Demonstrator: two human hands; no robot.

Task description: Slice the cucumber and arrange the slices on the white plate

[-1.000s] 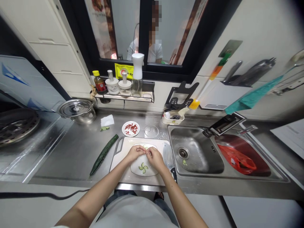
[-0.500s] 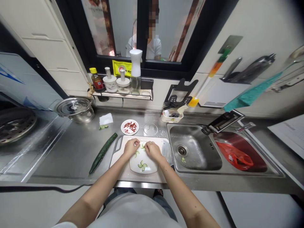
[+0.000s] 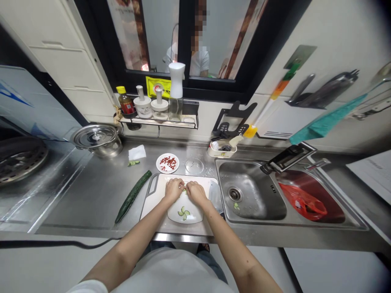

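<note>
A white plate lies on the cutting board, with a pinwheel of cucumber slices near its front. Over the plate's far part, my left hand and my right hand meet nearly fingertip to fingertip, both with fingers bent and closed. A bit of green cucumber shows between and below the fingertips; which hand grips it cannot be made out. Left of the board lies a whole cucumber. Behind the board is a small plate of red pieces.
To the right is a double sink with a red bag. A lidded pot stands at the back left. Bottles and jars fill the wall shelf. A person shows in the window.
My left hand has moved right, closer to my right hand, and now covers the slices at the plate's upper left. My right hand has hardly moved.
</note>
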